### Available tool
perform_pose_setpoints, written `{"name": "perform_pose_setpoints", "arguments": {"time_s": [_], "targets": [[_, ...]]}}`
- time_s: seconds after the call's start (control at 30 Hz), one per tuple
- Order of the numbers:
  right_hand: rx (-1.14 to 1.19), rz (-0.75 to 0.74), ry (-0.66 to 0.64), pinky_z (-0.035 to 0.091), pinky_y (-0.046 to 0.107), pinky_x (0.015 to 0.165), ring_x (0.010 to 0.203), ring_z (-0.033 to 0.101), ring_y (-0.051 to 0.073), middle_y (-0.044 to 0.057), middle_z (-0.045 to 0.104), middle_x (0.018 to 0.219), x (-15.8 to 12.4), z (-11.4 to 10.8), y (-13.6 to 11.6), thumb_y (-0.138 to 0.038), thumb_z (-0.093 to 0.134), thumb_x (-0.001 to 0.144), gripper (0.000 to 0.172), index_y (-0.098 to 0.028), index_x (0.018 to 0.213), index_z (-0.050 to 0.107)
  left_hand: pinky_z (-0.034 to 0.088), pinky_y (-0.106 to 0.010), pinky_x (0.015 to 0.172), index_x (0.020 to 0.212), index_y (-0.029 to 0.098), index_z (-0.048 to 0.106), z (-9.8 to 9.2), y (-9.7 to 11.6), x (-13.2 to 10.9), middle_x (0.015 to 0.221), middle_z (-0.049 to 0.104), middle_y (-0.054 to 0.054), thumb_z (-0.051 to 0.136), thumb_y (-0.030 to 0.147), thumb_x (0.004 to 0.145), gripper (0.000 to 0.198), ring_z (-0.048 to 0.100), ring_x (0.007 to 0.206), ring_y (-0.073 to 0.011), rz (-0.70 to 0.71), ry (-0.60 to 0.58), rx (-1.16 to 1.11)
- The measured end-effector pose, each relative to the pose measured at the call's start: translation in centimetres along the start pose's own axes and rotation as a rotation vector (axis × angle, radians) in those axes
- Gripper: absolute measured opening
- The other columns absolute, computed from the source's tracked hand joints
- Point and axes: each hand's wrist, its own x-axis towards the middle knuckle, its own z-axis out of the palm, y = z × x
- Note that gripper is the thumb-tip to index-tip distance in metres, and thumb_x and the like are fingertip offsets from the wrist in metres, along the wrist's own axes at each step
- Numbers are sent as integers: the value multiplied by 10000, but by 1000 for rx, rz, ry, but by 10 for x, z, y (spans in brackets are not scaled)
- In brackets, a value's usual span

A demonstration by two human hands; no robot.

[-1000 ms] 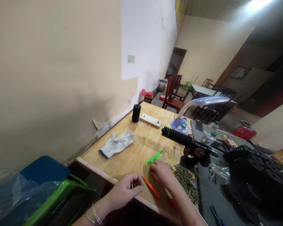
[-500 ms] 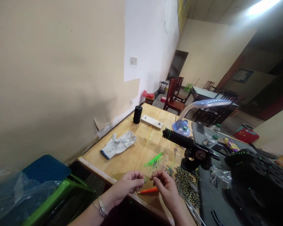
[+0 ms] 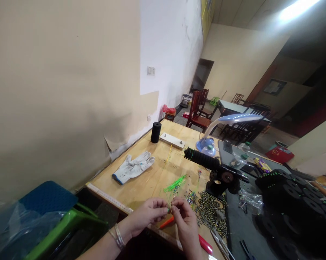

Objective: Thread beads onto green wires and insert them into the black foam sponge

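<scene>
My left hand, with bracelets at the wrist, pinches a tiny greenish piece too small to name. Its fingertips meet those of my right hand, which is also pinched; what it holds is hidden. Under the hands lies an orange pointed tool, partly covered. A red handle shows beside my right wrist. Just beyond the fingers are a bundle of bright green strands and scattered small beads. To the right spreads a pile of dark, yellow-striped small pieces.
A white work glove lies at left on the wooden table. Behind it are a black ribbed cylinder and a white board with two screws. A black clamp device, blue lamp and scissors are at right.
My right hand has moved left, so the fingertips of both hands now meet. The red handle has come into view by my right wrist. The whole view has shifted slightly.
</scene>
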Motion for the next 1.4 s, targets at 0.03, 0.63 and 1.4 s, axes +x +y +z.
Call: {"name": "perform_pose_setpoints", "arguments": {"time_s": [0.03, 0.63, 1.4], "targets": [[-5, -3, 11, 487, 262, 694, 752, 592, 171, 16, 624, 769, 0, -1, -1, -336, 647, 820, 137, -203, 788, 654, 186, -228, 505, 714, 154, 587, 1, 0, 1, 578, 473, 74, 790, 390, 593, 334, 365, 529, -66, 1, -5, 4], [-62, -73, 114, 485, 274, 683, 744, 587, 181, 22, 620, 766, 6, -10, -12, -425, 631, 836, 220, -213, 776, 631, 186, -244, 504, 720, 173, 548, 11, 5, 13, 564, 437, 80, 722, 435, 661, 320, 303, 501, -69, 53, -85, 137], [-654, -360, 197, 408, 413, 981, 1149, 571, 279, 103, 720, 1044, 161, -73, -64, -276, 507, 864, 132, -235, 796, 613, 322, -261, 573, 758, 162, 600, 77, 78, 124, 624, 494, 40, 670, 509, 702, 359, 418, 582, -123, 552, 121, 73]]}}
